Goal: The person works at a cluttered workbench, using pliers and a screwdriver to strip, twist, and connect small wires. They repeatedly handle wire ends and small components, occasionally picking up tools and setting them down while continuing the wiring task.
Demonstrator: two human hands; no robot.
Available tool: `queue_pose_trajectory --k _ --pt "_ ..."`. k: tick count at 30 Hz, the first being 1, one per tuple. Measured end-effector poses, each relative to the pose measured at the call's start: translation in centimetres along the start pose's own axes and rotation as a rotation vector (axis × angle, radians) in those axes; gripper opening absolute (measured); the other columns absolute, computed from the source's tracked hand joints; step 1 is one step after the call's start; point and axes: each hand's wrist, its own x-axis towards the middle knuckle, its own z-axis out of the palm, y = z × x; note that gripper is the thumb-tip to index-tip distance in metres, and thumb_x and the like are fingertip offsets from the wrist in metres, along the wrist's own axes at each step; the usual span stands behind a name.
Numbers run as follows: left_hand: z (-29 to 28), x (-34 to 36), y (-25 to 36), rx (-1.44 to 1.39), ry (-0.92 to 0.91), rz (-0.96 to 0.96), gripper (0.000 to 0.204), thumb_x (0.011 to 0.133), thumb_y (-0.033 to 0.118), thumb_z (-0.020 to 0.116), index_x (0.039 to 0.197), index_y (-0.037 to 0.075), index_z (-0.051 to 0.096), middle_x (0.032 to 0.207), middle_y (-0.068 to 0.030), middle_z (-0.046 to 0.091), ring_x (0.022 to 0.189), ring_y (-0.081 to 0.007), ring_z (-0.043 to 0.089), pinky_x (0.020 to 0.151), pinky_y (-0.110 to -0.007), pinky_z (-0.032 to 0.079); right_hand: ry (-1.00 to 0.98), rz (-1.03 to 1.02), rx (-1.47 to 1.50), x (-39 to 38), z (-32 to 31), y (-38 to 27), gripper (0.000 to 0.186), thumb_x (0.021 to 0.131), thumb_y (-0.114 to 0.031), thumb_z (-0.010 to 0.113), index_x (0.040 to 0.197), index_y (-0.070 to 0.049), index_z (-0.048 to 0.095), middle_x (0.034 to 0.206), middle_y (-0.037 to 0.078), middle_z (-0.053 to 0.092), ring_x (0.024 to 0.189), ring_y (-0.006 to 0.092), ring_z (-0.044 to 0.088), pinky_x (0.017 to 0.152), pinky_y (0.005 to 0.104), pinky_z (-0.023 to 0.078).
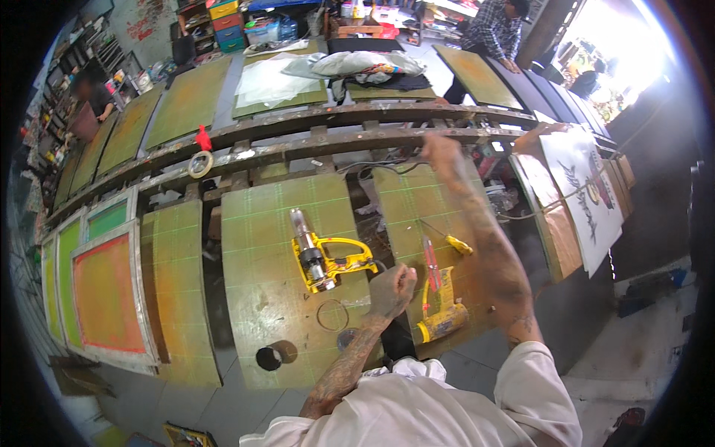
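My left hand [392, 292] is closed near the inner edges of two boards; what it holds, if anything, is hidden. Just left of it lies an opened yellow heat gun half-shell [350, 262], with a silver nozzle and dark inner parts showing. My right hand [445, 154] is stretched forward over the rail, its fingers smeared by motion. Below my right forearm rest the separate yellow shell piece [445, 319], a red slim tool [430, 263] and a screwdriver [459, 244] with a yellow handle. A thin ring [332, 316] and a small black cylinder [269, 358] sit nearer me.
Stained greenish boards [268, 223] form the work surface, with gaps between them. Framed printing screens [112, 294] lean at left. A tape roll [200, 165] hangs on the long rail [275, 153]. Printed sheets [581, 201] stand at right. Two other people are farther back.
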Motion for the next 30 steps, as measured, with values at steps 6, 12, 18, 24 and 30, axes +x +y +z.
queue_pose_trajectory --k 6,12,18,24,30 --pt "-1.4 -1.4 -1.2 -0.011 -0.143 -0.050 0.037 0.102 0.034 0.062 0.080 0.004 0.058 0.065 -0.0153 0.054 0.060 -0.0356 0.059 0.057 -0.045 0.045 -0.019 0.150 1.205 4.6 -9.0 -5.4 0.038 0.106 -0.034 0.052 0.077 -0.009 0.055 0.060 0.000 0.032 0.059 0.0170 0.035 0.061 0.0347 0.033" --pt "-2.1 -2.2 -0.8 -0.068 -0.252 -0.072 0.038 0.104 0.037 0.061 0.086 0.003 0.063 0.069 -0.0159 0.059 0.061 -0.0334 0.060 0.058 -0.044 0.046 -0.111 0.144 1.078 7.8 -7.9 -15.1 0.045 0.104 -0.040 0.054 0.066 -0.015 0.050 0.056 -0.003 0.028 0.051 0.0129 0.028 0.052 0.0321 0.024" --pt "-3.2 -3.5 -2.9 -0.074 -0.278 -0.163 0.040 0.105 0.039 0.060 0.091 0.002 0.064 0.074 -0.0129 0.061 0.066 -0.0271 0.059 0.064 -0.039 0.048 -0.716 -0.028 0.081 1.6 9.8 -24.8 0.039 0.102 -0.039 0.062 0.076 -0.011 0.070 0.064 -0.002 0.058 0.058 0.0087 0.050 0.050 0.0287 0.035" --pt "-1.2 -3.3 -3.1 -0.466 -0.308 -0.244 0.048 0.110 0.046 0.051 0.097 0.002 0.063 0.085 -0.0031 0.059 0.083 -0.0135 0.055 0.079 -0.032 0.047 -0.200 0.054 0.052 11.6 3.0 -11.9 0.059 0.102 -0.052 0.061 0.137 -0.004 0.060 0.100 0.005 0.063 0.093 0.0170 0.060 0.088 0.0319 0.048" --pt "-1.3 -3.1 -5.3 -0.806 -0.198 -0.401 0.054 0.113 0.048 0.040 0.116 0.002 0.069 0.096 0.0029 0.057 0.096 -0.0105 0.056 0.095 -0.028 0.044 -0.315 0.100 -0.403 0.7 -0.2 -3.3 0.043 0.101 -0.031 0.068 0.135 -0.005 0.065 0.117 0.009 0.071 0.106 0.0172 0.064 0.094 0.0325 0.051"
